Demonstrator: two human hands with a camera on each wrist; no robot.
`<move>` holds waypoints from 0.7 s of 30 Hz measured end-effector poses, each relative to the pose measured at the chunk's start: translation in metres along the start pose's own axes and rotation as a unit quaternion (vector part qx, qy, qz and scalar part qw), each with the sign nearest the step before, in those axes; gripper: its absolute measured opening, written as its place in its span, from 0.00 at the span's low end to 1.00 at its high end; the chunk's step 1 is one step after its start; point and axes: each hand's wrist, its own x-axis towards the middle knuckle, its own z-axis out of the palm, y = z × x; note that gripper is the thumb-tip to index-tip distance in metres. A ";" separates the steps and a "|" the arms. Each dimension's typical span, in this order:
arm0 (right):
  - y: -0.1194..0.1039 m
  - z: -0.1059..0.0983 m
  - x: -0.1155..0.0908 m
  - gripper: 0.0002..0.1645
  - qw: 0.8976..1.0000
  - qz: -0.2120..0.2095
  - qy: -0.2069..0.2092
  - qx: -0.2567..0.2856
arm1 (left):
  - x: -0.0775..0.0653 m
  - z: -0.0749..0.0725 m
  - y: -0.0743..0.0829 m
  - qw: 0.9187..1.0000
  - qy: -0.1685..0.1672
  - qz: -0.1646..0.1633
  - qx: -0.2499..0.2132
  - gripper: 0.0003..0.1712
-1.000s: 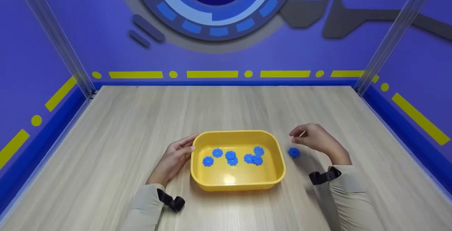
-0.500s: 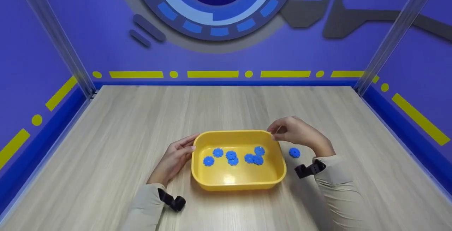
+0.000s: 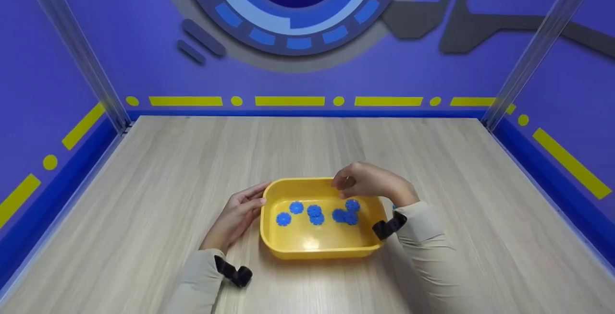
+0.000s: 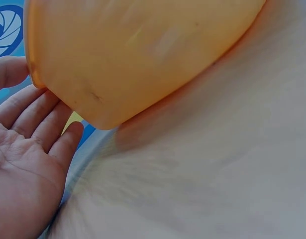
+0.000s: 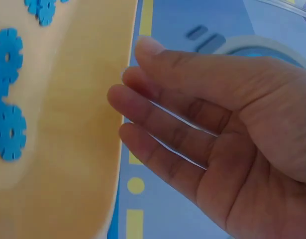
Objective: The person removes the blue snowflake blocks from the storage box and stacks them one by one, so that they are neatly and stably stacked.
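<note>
A yellow plastic bin (image 3: 319, 243) stands on the table, with several blue notched discs (image 3: 283, 219) on its floor, some overlapping. At its left end my left hand (image 3: 236, 218) pinches the rim, thumb on top and fingers against the outer wall. The left wrist view shows that hand (image 4: 31, 149) beside the bin's outer wall (image 4: 133, 64). Over the bin's far right part hovers my right hand (image 3: 375, 180), above the right cluster of discs (image 3: 352, 205). Seen in the right wrist view, its fingers (image 5: 157, 117) are loosely bent and nothing shows between them.
One blue disc (image 3: 394, 206) lies on the table right of the bin, mostly hidden behind my right wrist. Wood-patterned tabletop (image 3: 192, 160) surrounds the bin. Purple-blue panels (image 3: 269, 81) with yellow marks close off the back and sides.
My right hand has moved left from beside the lone disc, past the bin's corner, to above the bin. The left hand and bin have stayed put.
</note>
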 end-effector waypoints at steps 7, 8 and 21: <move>-0.008 0.012 0.017 0.18 0.999 0.004 -0.039 -0.004 | 0.000 0.001 0.001 1.000 0.005 -0.005 -0.007 0.36; -0.009 0.014 0.019 0.18 0.999 0.005 -0.043 -0.003 | 0.000 0.001 0.001 1.000 0.004 -0.005 -0.007 0.36; -0.018 0.041 0.046 0.20 0.995 0.015 -0.092 -0.038 | 0.001 -0.002 -0.001 1.000 -0.015 0.005 -0.002 0.36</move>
